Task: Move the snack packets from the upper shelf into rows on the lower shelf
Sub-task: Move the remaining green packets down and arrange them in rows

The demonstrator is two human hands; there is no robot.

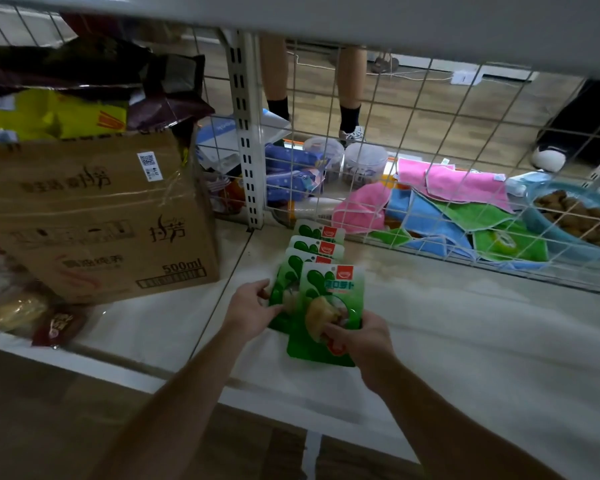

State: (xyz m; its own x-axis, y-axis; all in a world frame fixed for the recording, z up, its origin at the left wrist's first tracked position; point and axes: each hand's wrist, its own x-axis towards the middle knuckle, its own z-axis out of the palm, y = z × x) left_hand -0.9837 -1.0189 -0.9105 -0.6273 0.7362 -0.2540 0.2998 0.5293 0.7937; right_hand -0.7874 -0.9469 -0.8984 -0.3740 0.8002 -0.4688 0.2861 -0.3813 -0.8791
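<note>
Right hand (361, 341), fingers clamped on the bottom edge of a glossy green plastic snack packet (329, 296), and left hand (253, 306), pinching the side of the neighbouring packet (284, 278), work on the white lower shelf (465, 323); light, limp, slippery pouches, probably best gripped by sealed edges.

Packets (317, 268) overlap in a row right of box (94, 216).

We log a row of overlapping green snack packets (317, 244) on the lower shelf (465, 327), running from the wire back (426, 109) toward the front edge. The right hand (364, 344) grips the frontmost packet (329, 289); the left hand (250, 308) pinches the second packet (286, 277). A cardboard box (94, 220) stands at the left.
</note>
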